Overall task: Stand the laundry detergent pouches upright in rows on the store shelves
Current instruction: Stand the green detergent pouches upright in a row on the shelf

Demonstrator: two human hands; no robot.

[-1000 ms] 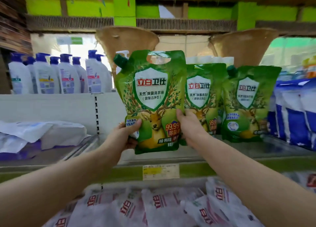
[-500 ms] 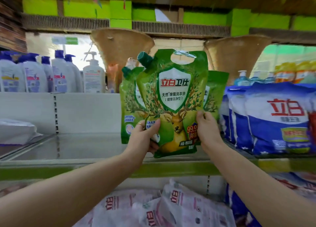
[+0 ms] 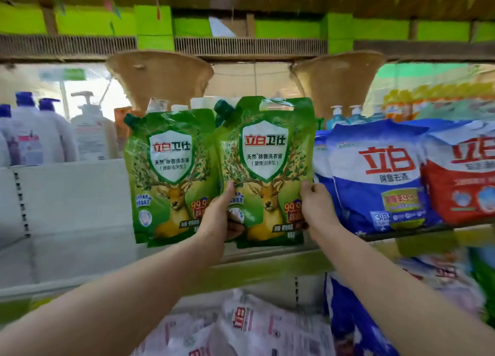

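Note:
I hold a green detergent pouch (image 3: 267,168) with a deer and a white shield upright over the shelf (image 3: 267,253). My left hand (image 3: 219,216) grips its lower left edge, thumb on the front. My right hand (image 3: 317,208) grips its lower right edge. A second green pouch (image 3: 168,173) stands upright just to the left, its right edge overlapped by the held one. The held pouch's bottom is level with the shelf's front lip; whether it touches the shelf I cannot tell.
Blue and white detergent powder bags (image 3: 380,176) and a red one (image 3: 466,178) stand right of the pouch. White pump bottles (image 3: 40,136) line the upper left shelf. White refill pouches (image 3: 254,326) lie on the shelf below. Two woven baskets (image 3: 160,77) hang above.
The held pouch has moved right, from in front of the other green pouches to beside one of them, close against the blue bags. Both hands keep their grip.

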